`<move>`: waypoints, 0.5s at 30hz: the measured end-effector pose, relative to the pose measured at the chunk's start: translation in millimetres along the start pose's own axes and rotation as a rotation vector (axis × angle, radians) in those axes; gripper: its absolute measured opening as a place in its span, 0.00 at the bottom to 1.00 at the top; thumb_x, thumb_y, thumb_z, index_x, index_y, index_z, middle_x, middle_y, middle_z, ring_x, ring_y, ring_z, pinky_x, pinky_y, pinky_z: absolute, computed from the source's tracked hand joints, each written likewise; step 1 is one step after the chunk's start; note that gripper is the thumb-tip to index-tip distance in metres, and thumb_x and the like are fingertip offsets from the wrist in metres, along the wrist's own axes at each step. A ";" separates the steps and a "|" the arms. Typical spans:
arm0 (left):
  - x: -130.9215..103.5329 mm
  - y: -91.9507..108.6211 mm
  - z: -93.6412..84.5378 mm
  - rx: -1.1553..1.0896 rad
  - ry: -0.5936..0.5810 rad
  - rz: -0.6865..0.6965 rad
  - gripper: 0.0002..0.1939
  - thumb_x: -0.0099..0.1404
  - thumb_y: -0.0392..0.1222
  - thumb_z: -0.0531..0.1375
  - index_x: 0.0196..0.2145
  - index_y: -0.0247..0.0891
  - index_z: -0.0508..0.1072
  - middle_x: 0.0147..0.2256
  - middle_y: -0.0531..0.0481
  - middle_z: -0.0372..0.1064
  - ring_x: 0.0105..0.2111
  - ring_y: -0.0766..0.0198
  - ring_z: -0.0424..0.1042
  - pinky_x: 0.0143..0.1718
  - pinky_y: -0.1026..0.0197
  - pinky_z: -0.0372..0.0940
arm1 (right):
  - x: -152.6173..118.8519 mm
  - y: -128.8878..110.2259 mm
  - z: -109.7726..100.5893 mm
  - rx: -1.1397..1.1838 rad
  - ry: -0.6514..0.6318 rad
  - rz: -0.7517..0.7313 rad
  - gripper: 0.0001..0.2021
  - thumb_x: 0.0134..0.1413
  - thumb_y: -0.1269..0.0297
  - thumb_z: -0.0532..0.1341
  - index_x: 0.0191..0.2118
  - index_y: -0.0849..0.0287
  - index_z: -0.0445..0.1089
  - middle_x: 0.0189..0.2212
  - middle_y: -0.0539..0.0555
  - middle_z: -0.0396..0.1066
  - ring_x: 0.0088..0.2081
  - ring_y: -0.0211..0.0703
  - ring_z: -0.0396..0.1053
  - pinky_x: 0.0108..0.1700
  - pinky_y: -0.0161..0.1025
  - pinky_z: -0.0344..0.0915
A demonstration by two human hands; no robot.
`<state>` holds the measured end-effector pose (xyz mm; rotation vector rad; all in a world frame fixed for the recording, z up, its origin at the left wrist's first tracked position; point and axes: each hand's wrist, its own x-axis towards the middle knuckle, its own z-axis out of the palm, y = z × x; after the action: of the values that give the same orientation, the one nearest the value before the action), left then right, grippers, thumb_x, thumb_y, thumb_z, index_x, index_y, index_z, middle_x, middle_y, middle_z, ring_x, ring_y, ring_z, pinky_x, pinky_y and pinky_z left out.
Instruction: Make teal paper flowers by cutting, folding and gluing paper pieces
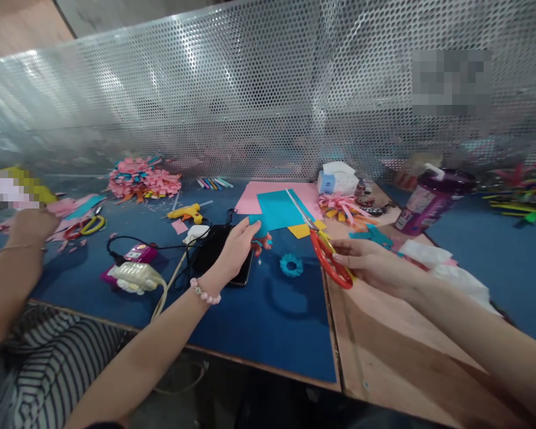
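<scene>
My right hand [370,262] holds scissors with red and yellow handles [330,265], their blades pointing up and left over a sheet of blue paper [277,210]. A small piece of blue paper [258,225] is pinched in my left hand [239,247], just left of that sheet. Under the blue sheet lies pink paper [249,195], with yellow paper [299,231] at its near edge. A curled, fringed blue paper ring [291,264] sits on the blue tabletop between my hands. Beneath my left forearm is a black phone or tablet [209,250].
A yellow glue gun [185,212], corded plugs [138,277] and a pile of pink paper fringes [138,179] lie to the left. A co-worker's arm [22,256] reaches in there. Tissues [337,179] and a purple cup [433,202] stand right. A perforated metal panel [250,89] closes the back.
</scene>
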<state>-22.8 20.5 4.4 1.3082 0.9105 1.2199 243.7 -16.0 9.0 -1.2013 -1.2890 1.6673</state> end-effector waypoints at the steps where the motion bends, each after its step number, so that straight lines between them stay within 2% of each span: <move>1: 0.1 -0.1 -0.6 0.003 0.001 0.011 0.11 0.64 0.46 0.57 0.30 0.35 0.67 0.28 0.48 0.70 0.24 0.68 0.70 0.19 0.67 0.58 | -2.7 -0.1 4.7 0.046 -0.024 0.007 0.21 0.42 0.59 0.72 0.43 0.60 0.71 0.42 0.56 0.72 0.39 0.38 0.71 0.37 0.31 0.67; 4: -0.4 0.6 -2.0 -0.004 0.009 0.046 0.11 0.64 0.46 0.58 0.31 0.35 0.67 0.27 0.49 0.70 0.24 0.68 0.69 0.20 0.67 0.60 | -8.9 2.7 14.6 0.106 -0.083 0.001 0.22 0.38 0.58 0.74 0.41 0.60 0.71 0.37 0.55 0.71 0.34 0.36 0.69 0.34 0.31 0.66; 8: -1.9 3.0 -1.3 -0.014 0.019 0.041 0.11 0.63 0.47 0.59 0.32 0.35 0.68 0.27 0.50 0.70 0.25 0.66 0.71 0.22 0.66 0.63 | -15.3 10.2 20.2 0.016 -0.112 -0.088 0.27 0.35 0.46 0.72 0.37 0.61 0.70 0.30 0.53 0.67 0.27 0.35 0.64 0.27 0.32 0.61; 11: -2.4 4.0 -0.2 -0.031 0.029 0.041 0.11 0.62 0.47 0.60 0.32 0.35 0.69 0.26 0.50 0.70 0.26 0.65 0.72 0.22 0.66 0.64 | -21.3 13.5 25.1 -0.032 -0.106 -0.107 0.26 0.41 0.41 0.68 0.37 0.59 0.69 0.28 0.52 0.65 0.27 0.36 0.62 0.26 0.34 0.59; 15: -2.2 3.5 0.0 -0.095 0.038 0.081 0.10 0.62 0.46 0.61 0.32 0.36 0.69 0.26 0.51 0.70 0.26 0.66 0.72 0.22 0.66 0.65 | -28.5 12.5 37.2 -0.115 -0.173 -0.082 0.26 0.49 0.37 0.59 0.39 0.57 0.66 0.25 0.49 0.60 0.23 0.33 0.59 0.24 0.33 0.58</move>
<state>-23.7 17.9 7.5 1.2597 0.8234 1.3389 217.9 -57.0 6.8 -1.0726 -1.5377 1.6867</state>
